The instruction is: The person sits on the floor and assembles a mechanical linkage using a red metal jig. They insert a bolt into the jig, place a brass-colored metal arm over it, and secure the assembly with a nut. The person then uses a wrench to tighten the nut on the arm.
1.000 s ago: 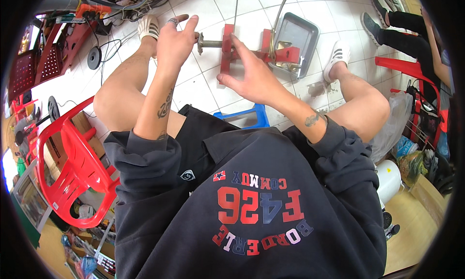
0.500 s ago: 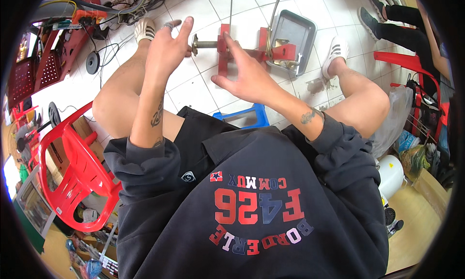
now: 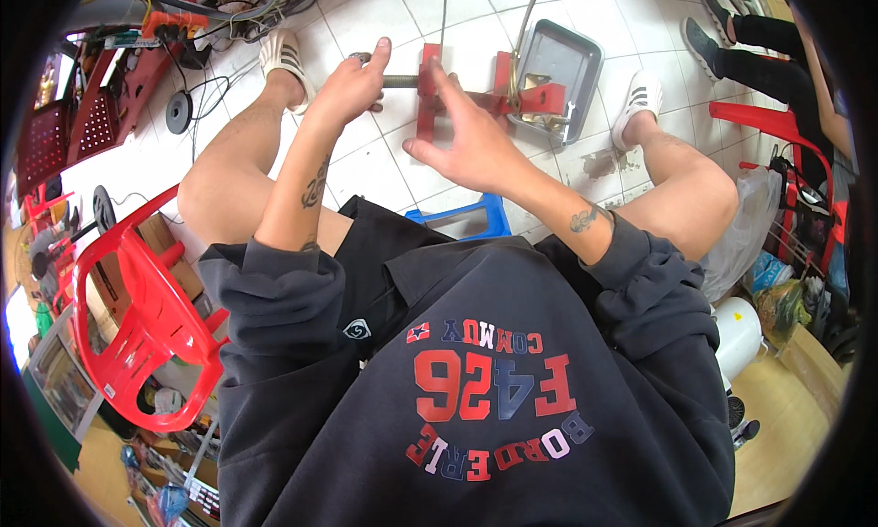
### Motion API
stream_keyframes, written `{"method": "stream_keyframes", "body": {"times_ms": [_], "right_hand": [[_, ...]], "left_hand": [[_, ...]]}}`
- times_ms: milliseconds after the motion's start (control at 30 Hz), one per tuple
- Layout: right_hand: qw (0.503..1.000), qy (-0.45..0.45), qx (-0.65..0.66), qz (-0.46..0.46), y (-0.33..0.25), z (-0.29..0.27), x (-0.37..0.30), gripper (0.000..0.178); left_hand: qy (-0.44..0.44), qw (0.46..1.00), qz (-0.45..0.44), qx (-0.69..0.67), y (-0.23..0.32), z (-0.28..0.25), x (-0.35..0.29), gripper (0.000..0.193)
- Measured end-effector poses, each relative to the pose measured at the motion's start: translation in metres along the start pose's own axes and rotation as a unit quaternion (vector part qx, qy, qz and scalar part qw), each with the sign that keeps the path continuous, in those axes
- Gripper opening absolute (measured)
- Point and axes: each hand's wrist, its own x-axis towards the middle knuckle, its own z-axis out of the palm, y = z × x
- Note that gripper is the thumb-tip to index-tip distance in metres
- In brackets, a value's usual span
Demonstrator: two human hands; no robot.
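A red metal frame (image 3: 427, 95) with two upright plates, resembling a vise or clamp, stands on the floor between my legs. From its left side sticks out a threaded screw (image 3: 400, 81). My left hand (image 3: 350, 92) is round the screw's outer end, fingers curled and thumb pointing up; the end piece is hidden behind it. My right hand (image 3: 471, 138) is open, thumb and fingers spread, with its fingertips against the near left plate. Thin metal wires or rods (image 3: 521, 47) rise from the frame. A brass-coloured piece (image 3: 540, 97) lies by its right end.
Behind the frame's right end lies a grey tray (image 3: 585, 79). A blue plastic stool (image 3: 494, 218) is under my knees. To the left stand a red plastic chair (image 3: 151, 335) and cables (image 3: 219, 19). At the right are a seated person's legs (image 3: 759, 60) and a red chair (image 3: 759, 115).
My left hand has moved right onto the screw's end, covering the round end piece that showed before. My right hand stays nearly in place at the red plate.
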Motion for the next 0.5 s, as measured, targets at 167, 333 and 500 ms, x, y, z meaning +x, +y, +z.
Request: {"method": "stream_keyframes", "body": {"times_ms": [167, 333, 500], "right_hand": [[1.000, -0.001, 0.021, -0.003, 0.003, -0.001, -0.001, 0.104], [1.000, 0.013, -0.006, -0.013, 0.003, 0.001, -0.001, 0.104], [1.000, 0.013, -0.011, -0.010, 0.003, 0.002, 0.000, 0.104]], "left_hand": [[0.020, 0.997, 0.052, -0.055, 0.022, -0.018, -0.047, 0.080], [0.057, 0.994, 0.077, -0.053, 0.028, -0.023, -0.043, 0.082], [0.103, 0.984, 0.141, -0.042, 0.023, -0.027, -0.033, 0.083]]}}
